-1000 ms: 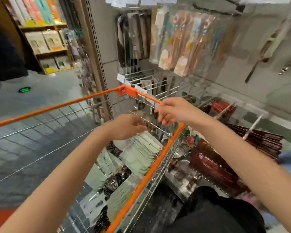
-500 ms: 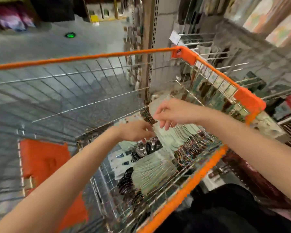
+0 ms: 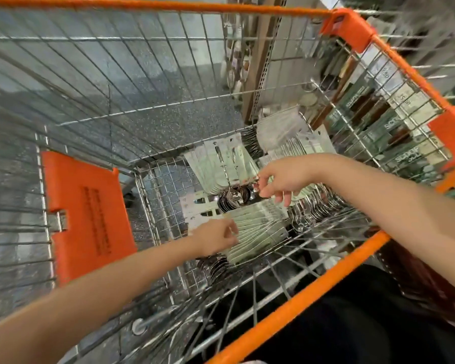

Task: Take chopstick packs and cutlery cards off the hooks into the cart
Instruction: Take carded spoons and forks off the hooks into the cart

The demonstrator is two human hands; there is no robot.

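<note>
Both hands have dropped deeper into the cart [image 3: 294, 308]; left hand [image 3: 217, 239] rests loose-fingered on fanned cutlery cards [image 3: 258, 232] at center, right hand [image 3: 284, 178] spread above them, bare mesh lower left.

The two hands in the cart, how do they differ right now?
The left hand is lower and nearer the cart's orange flap, touching the near fan of cutlery cards. The right hand is higher and further in, fingers spread and pointing down above the spoon bowls, touching nothing clearly. Both are bare and inside the cart; neither plainly grips anything.
</note>
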